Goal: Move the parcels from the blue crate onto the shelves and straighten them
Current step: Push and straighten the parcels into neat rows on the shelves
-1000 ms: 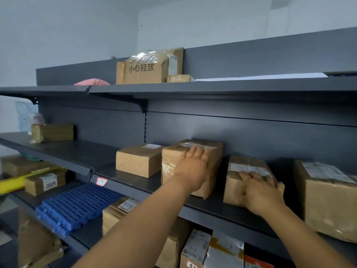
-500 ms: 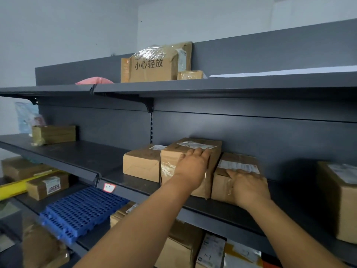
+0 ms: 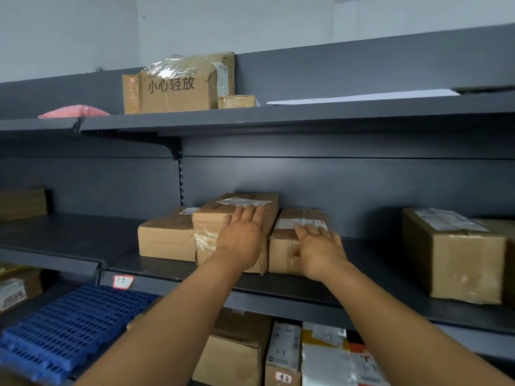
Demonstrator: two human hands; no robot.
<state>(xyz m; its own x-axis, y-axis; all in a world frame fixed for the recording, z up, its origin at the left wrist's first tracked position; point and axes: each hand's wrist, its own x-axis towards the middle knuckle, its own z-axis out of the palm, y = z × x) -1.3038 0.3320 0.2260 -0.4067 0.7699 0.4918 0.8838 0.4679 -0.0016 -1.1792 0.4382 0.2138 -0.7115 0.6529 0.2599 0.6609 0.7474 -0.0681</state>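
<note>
Both hands are up on the middle shelf, squaring a row of three boxes near its left end. The left hand lies flat and spread, palm down, on the near top edge of the tall box, fingers pointing to the back wall; it looks meant to pin that box so it cannot slide while its neighbour is pushed against it. The right hand is also spread, draped over the top and near face of the small box, which sits touching the tall one's right side, its label facing up. Neither hand pinches anything; both press. A third box stands against the tall one's left side, so the three make one tight row with near faces roughly in line, leaving bare shelf between them and the big box well off to the right. Low on the left, the blue crate shows only its lattice; no parcels can be seen in it from here.
</note>
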